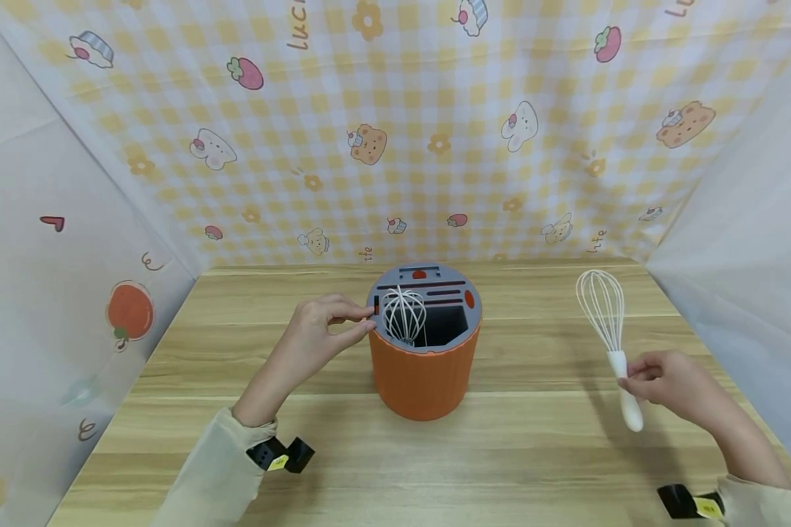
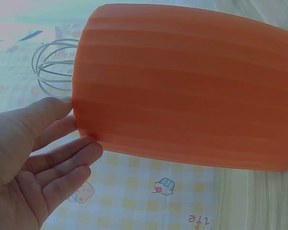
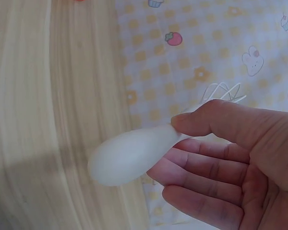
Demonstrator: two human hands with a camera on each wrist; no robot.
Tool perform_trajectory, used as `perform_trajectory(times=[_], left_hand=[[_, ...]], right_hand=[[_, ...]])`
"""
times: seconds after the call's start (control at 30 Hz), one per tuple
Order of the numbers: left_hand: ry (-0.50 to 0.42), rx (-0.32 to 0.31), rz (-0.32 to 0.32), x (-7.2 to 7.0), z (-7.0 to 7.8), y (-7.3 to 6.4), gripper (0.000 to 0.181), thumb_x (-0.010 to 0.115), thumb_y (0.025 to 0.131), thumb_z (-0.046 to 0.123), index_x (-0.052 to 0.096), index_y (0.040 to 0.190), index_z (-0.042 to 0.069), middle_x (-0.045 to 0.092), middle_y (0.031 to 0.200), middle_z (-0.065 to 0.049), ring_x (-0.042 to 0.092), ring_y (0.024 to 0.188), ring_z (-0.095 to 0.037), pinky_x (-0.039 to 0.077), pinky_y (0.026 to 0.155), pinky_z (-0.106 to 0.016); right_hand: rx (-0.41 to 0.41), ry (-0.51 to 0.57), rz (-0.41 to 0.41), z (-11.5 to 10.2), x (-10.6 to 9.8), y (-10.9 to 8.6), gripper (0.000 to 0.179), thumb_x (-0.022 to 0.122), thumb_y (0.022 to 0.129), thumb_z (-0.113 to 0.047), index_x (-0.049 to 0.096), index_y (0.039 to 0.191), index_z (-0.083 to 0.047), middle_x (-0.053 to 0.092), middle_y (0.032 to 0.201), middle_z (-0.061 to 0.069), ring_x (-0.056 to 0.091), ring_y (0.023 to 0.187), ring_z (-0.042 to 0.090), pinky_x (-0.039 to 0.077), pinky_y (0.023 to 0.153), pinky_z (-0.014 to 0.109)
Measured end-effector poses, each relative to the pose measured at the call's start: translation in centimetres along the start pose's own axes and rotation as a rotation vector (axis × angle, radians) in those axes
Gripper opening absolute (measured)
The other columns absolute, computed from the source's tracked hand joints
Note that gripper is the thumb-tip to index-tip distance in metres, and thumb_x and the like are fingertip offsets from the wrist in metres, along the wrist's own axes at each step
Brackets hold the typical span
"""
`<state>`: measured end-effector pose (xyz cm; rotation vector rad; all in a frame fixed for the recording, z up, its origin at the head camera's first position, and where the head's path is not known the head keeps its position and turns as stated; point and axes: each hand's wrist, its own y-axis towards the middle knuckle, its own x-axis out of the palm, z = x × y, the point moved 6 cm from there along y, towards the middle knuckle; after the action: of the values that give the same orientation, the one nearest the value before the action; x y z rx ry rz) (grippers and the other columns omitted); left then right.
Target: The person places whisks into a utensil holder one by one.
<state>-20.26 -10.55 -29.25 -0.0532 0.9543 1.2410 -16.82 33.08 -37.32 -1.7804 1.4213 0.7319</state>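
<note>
An orange utensil holder [image 1: 424, 384] with a grey slotted top stands upright on the table. My left hand [image 1: 321, 328] holds its rim at the left, thumb and fingertips against the edge. In the left wrist view the holder's ribbed orange wall [image 2: 182, 91] fills much of the picture. A whisk [image 1: 404, 315] stands in the holder's large opening, wires up, its lower part hidden. Off to the right, my right hand [image 1: 669, 380] pinches a second whisk [image 1: 631, 411] by its white handle, wire end pointing up and away. The rounded handle end [image 3: 125, 158] shows in the right wrist view.
The wooden table [image 1: 534, 461] runs back to a yellow checked cloth [image 1: 435, 176] hanging behind the holder. White cloth walls [image 1: 751, 241] close in both sides. Black wrist cameras [image 1: 280, 454] sit at the cuffs.
</note>
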Motion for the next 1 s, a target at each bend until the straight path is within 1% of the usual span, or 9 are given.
perform_trajectory(times=[0.17, 0.23, 0.33, 0.53, 0.77, 0.87, 1.0], left_hand=[[0.004, 0.002, 0.003, 0.0, 0.0, 0.0, 0.015, 0.074, 0.078, 0.012, 0.074, 0.092, 0.007, 0.066, 0.086, 0.003, 0.062, 0.084, -0.014, 0.053, 0.076, -0.03], [0.005, 0.006, 0.003, 0.0, 0.1, 0.0, 0.015, 0.074, 0.078, 0.013, 0.074, 0.092, 0.007, 0.066, 0.086, 0.003, 0.062, 0.083, -0.014, 0.053, 0.075, -0.031], [0.005, 0.015, 0.005, 0.0, 0.1, 0.0, 0.016, 0.074, 0.077, 0.012, 0.074, 0.093, 0.006, 0.065, 0.085, 0.003, 0.062, 0.083, -0.016, 0.053, 0.075, -0.034], [0.011, 0.018, 0.006, 0.0, 0.1, 0.0, 0.017, 0.074, 0.077, 0.013, 0.074, 0.093, 0.006, 0.065, 0.084, 0.003, 0.062, 0.082, -0.016, 0.053, 0.075, -0.033], [0.0, 0.012, 0.005, 0.0, 0.1, -0.1, 0.017, 0.074, 0.077, 0.012, 0.074, 0.093, 0.006, 0.065, 0.085, 0.002, 0.062, 0.082, -0.015, 0.053, 0.076, -0.036], [-0.001, 0.008, 0.003, 0.0, 0.1, 0.0, 0.017, 0.074, 0.078, 0.013, 0.074, 0.093, 0.006, 0.065, 0.085, 0.002, 0.062, 0.083, -0.015, 0.053, 0.076, -0.036], [0.008, 0.003, 0.0, 0.0, 0.1, -0.1, 0.016, 0.074, 0.078, 0.013, 0.074, 0.093, 0.007, 0.065, 0.086, 0.003, 0.062, 0.083, -0.017, 0.053, 0.076, -0.036]], right_hand=[[-0.041, -0.084, 0.055, -1.3, -0.5, 0.1, 0.022, 0.066, 0.084, -0.018, 0.064, 0.09, 0.002, 0.065, 0.078, 0.001, 0.057, 0.067, 0.012, 0.047, 0.055, 0.026], [-0.056, -0.095, 0.074, -1.8, -0.6, 0.1, 0.02, 0.067, 0.084, -0.018, 0.065, 0.089, 0.002, 0.065, 0.078, 0.001, 0.057, 0.068, 0.013, 0.046, 0.055, 0.027], [-0.068, -0.095, 0.092, -2.4, -0.8, 0.1, 0.021, 0.067, 0.084, -0.017, 0.065, 0.09, 0.002, 0.065, 0.077, 0.002, 0.058, 0.069, 0.014, 0.046, 0.055, 0.027], [-0.093, -0.073, 0.127, -3.4, -1.0, 0.2, 0.021, 0.067, 0.083, -0.018, 0.065, 0.09, 0.002, 0.066, 0.077, 0.002, 0.059, 0.069, 0.012, 0.047, 0.055, 0.026], [-0.11, -0.066, 0.156, -4.5, -1.3, 0.3, 0.021, 0.068, 0.084, -0.02, 0.065, 0.091, 0.0, 0.067, 0.078, 0.002, 0.061, 0.071, 0.016, 0.046, 0.055, 0.027], [-0.117, -0.058, 0.166, -5.0, -1.4, 0.3, 0.022, 0.068, 0.084, -0.019, 0.065, 0.092, 0.001, 0.067, 0.079, 0.003, 0.061, 0.071, 0.016, 0.047, 0.055, 0.026], [-0.146, -0.058, 0.184, -6.0, -1.7, 0.4, 0.023, 0.068, 0.083, -0.019, 0.065, 0.093, 0.002, 0.067, 0.078, 0.002, 0.062, 0.069, 0.013, 0.047, 0.055, 0.025]])
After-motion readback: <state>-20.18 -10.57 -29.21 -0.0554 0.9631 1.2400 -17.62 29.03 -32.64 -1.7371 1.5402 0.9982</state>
